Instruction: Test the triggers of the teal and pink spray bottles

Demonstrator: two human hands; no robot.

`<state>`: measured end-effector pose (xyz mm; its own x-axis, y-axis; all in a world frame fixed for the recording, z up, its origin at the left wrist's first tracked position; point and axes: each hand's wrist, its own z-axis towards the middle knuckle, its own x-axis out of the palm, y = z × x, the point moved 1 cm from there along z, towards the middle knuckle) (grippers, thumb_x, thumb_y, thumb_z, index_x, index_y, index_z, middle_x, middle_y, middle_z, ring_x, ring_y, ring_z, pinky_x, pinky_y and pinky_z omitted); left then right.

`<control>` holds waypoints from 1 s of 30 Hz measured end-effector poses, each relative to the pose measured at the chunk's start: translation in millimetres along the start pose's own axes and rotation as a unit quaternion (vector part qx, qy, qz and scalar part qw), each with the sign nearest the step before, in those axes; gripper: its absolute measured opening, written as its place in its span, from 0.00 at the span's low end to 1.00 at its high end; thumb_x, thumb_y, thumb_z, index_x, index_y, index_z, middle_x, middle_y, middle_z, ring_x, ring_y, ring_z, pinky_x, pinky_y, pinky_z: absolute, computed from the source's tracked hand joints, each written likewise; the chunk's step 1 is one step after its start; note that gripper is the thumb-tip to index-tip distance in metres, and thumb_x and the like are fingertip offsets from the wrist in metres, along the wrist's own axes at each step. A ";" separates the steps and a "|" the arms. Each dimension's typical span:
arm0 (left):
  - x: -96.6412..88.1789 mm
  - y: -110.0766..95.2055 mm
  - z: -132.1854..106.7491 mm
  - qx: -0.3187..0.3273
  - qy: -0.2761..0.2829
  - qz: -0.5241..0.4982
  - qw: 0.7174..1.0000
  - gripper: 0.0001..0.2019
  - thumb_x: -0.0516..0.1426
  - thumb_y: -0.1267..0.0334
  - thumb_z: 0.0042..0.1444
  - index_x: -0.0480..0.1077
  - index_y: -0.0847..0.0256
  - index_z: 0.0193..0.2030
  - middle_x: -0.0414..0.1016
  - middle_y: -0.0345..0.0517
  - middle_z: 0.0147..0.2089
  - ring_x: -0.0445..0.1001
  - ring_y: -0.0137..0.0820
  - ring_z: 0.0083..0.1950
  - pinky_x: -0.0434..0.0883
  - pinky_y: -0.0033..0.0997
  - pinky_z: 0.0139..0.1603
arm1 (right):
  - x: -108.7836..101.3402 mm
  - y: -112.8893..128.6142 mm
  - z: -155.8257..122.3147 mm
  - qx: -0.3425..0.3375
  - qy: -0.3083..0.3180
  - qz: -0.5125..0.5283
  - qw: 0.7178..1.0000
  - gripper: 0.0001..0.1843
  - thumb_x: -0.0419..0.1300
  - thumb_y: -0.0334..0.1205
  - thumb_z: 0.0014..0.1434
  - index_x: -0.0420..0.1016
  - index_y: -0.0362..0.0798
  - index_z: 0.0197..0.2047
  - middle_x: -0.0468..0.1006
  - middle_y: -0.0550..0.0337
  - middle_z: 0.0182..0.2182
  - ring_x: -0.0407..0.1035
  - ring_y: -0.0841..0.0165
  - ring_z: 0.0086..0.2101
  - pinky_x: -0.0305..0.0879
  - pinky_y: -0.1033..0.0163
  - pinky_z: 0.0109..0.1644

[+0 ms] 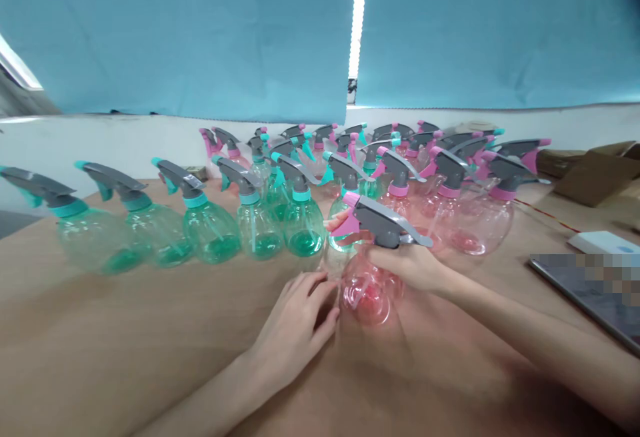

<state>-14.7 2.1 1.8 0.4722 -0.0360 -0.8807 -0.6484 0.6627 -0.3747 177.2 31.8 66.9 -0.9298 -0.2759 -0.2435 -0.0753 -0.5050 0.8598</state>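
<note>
A pink see-through spray bottle (367,298) with a grey and pink trigger head tilts slightly in front of me. Around its neck, just under the head, my right hand (407,264) is closed. Some of those fingers are hidden behind the bottle, and a fingertip shows by the pink trigger. My left hand (303,307) is just left of the bottle's body, low over the table, with fingers bent and apart and nothing in it. Behind the hands stands a row of green spray bottles (304,227) on the left and pink spray bottles (480,224) on the right.
More spray bottles crowd the back of the wooden table (150,350), near the white wall. At the right lie a tablet-like device (595,290), a white box (607,244) with a thin cord, and brown cardboard (597,174). Blue curtains (175,37) hang behind.
</note>
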 end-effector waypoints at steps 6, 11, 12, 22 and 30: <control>1.1 0.8 -1.6 0.001 -0.003 0.005 1.000 0.15 0.53 0.69 0.61 0.67 0.56 0.54 0.67 0.50 0.57 0.66 0.43 0.58 0.66 0.47 0.57 | 0.2 -1.3 -0.7 -0.008 -0.010 -0.003 1.000 0.27 0.53 0.28 0.47 0.72 0.54 0.51 0.76 0.65 0.29 0.72 0.68 0.29 0.71 0.60 0.35; 2.0 0.6 -1.4 0.004 0.000 0.016 1.000 0.15 0.53 0.68 0.61 0.67 0.57 0.54 0.68 0.51 0.56 0.66 0.43 0.58 0.67 0.47 0.56 | 0.9 -5.0 -1.2 0.016 -0.003 0.001 1.000 0.27 0.55 0.29 0.49 0.71 0.55 0.52 0.76 0.66 0.27 0.72 0.68 0.29 0.72 0.61 0.33; 2.1 0.4 -1.3 0.006 -0.002 0.021 1.000 0.14 0.53 0.68 0.61 0.67 0.57 0.54 0.68 0.51 0.56 0.66 0.43 0.58 0.67 0.47 0.56 | 0.6 -6.3 -1.6 0.011 -0.006 -0.004 1.000 0.26 0.56 0.29 0.50 0.71 0.55 0.52 0.77 0.65 0.29 0.73 0.68 0.30 0.72 0.61 0.34; 5.0 -0.7 0.4 0.025 0.004 0.056 0.998 0.14 0.52 0.68 0.61 0.67 0.61 0.54 0.68 0.55 0.57 0.65 0.45 0.59 0.65 0.49 0.58 | 0.2 -6.2 -2.7 0.028 -0.005 -0.004 1.000 0.23 0.60 0.35 0.51 0.71 0.55 0.52 0.78 0.60 0.38 0.74 0.66 0.36 0.71 0.64 0.29; 6.2 2.0 1.8 0.024 0.006 0.074 0.997 0.14 0.52 0.67 0.61 0.68 0.60 0.52 0.69 0.55 0.57 0.66 0.46 0.59 0.66 0.51 0.56 | -1.1 -4.4 -1.0 0.008 0.006 -0.016 1.000 0.28 0.58 0.30 0.50 0.68 0.56 0.55 0.74 0.60 0.46 0.72 0.69 0.37 0.71 0.65 0.34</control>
<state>-12.0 4.5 -3.9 0.3662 0.0562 -0.9288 -0.6805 0.6970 -0.2261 179.0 33.6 63.0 -0.9225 -0.2692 -0.2767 -0.1116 -0.5002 0.8587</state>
